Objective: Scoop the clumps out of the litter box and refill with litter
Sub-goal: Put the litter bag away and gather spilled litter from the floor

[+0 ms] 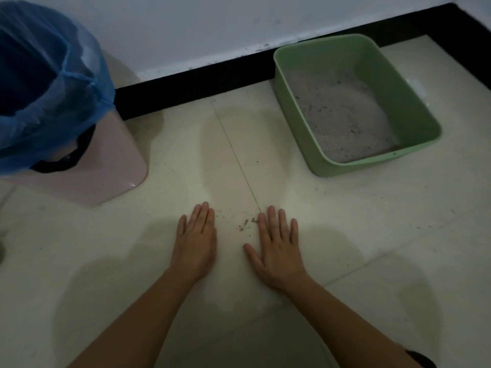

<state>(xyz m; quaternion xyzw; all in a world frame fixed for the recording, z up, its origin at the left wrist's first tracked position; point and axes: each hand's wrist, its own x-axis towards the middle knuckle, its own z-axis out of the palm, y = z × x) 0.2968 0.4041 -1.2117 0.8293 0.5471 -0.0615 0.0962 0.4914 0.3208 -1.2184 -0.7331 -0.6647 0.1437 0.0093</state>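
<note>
Being spread flat and wide on the pale tiled floor (345,235): left hand (195,243) and right hand (277,252), nothing held; green rectangular plastic litter box (372,167) is being seen out beyond the right hand.

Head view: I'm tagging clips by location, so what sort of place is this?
Probably an indoor corner of a home: a pale tiled floor meets a white wall with a black baseboard, with a green litter box of grey litter and a pink bin lined with a blue bag.
</note>
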